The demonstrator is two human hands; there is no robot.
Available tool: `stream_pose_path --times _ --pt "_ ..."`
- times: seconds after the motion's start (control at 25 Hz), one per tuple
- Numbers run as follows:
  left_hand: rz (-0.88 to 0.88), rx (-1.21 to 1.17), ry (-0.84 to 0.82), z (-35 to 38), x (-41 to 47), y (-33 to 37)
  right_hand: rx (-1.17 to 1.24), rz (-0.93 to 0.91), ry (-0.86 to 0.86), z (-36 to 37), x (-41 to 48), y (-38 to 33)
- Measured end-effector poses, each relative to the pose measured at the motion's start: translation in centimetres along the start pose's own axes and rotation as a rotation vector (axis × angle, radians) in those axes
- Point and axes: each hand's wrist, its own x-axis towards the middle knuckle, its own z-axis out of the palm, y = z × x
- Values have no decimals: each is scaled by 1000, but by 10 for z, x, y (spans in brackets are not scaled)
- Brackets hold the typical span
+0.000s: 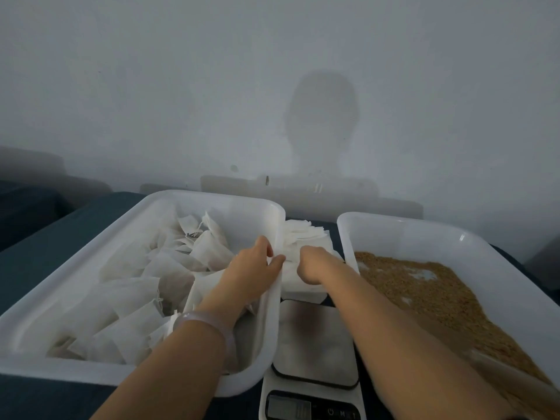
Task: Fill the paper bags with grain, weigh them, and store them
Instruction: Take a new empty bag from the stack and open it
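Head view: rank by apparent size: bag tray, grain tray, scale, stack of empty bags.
1. The bag tray and grain tray: unsure, the grain tray is cut by the frame edge.
2. The scale, partly under the bag tray.
3. The stack of empty bags, also farthest.

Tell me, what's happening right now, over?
Left hand pinches a paper bag at the stack; right hand on it, grip hidden. No bag on scale yet, grain untouched. Nothing in the way.
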Motion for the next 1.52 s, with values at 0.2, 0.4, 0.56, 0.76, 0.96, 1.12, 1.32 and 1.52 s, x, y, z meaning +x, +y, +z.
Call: stream_pose_path --times 0.2,0.4,0.56,0.76,0.96,1.12,1.32,1.52 --pt "75 23 30 7 0 -4 38 163 8 39 28 16" --pt "6 55 -12 6 -1 -1 -90 119 53 9 16 2" --pt "112 63 187 -6 -11 15 58 -16 -10 -55 -27 27" --pt "212 -682 -137 -18 -29 58 1438 -303 -53 -57 -97 81" --pt "63 -1192 -366 -8 -31 65 1837 -380 -76 -17 -90 79" --pt "-30 -1314 -179 -7 -24 62 1721 -366 21 -10 -84 81" --pt "-136 -1212 -60 -7 -22 59 1627 -317 71 -3 -87 81" --pt "-208 -1179 -59 -6 -24 61 1556 -165 138 0 -89 75"
